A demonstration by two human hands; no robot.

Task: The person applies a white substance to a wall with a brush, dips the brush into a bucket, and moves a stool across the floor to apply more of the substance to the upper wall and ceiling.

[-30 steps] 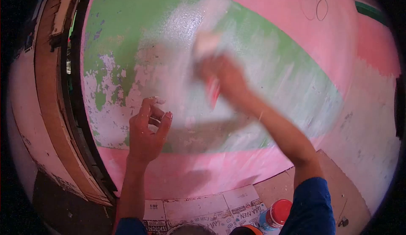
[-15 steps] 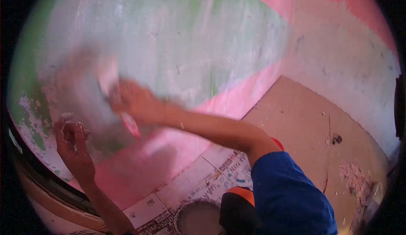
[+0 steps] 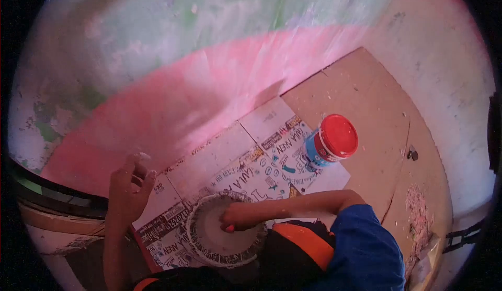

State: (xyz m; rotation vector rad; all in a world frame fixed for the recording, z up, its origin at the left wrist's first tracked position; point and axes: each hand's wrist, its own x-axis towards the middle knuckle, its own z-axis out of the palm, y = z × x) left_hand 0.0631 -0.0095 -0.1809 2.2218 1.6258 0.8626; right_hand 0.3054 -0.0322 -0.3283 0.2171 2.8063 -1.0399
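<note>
My right hand (image 3: 238,216) reaches down into a round bucket (image 3: 194,238) whose rim is crusted with whitish residue. The fingers are closed around a red-handled paintbrush (image 3: 230,228); only the red handle end shows, and its head is hidden by the hand and bucket. Pale, greyish liquid (image 3: 212,228) lies inside the bucket. My left hand (image 3: 130,186) is raised to the left of the bucket, in front of the wall, with loosely bent fingers apart and nothing held. White smears mark its fingertips.
A wall (image 3: 172,97) with pink, green and streaky white paint curves ahead. Printed cardboard (image 3: 261,170) covers the floor, with a red-lidded tub (image 3: 334,139) on it. Plain brown cardboard (image 3: 371,113) lies to the right, with pink flakes (image 3: 418,217) and a small dark object (image 3: 412,153).
My right hand has come down from the wall into the bucket with the paintbrush. My left hand appears farther right in view. The view has tilted down, bringing the red-lidded tub into full sight.
</note>
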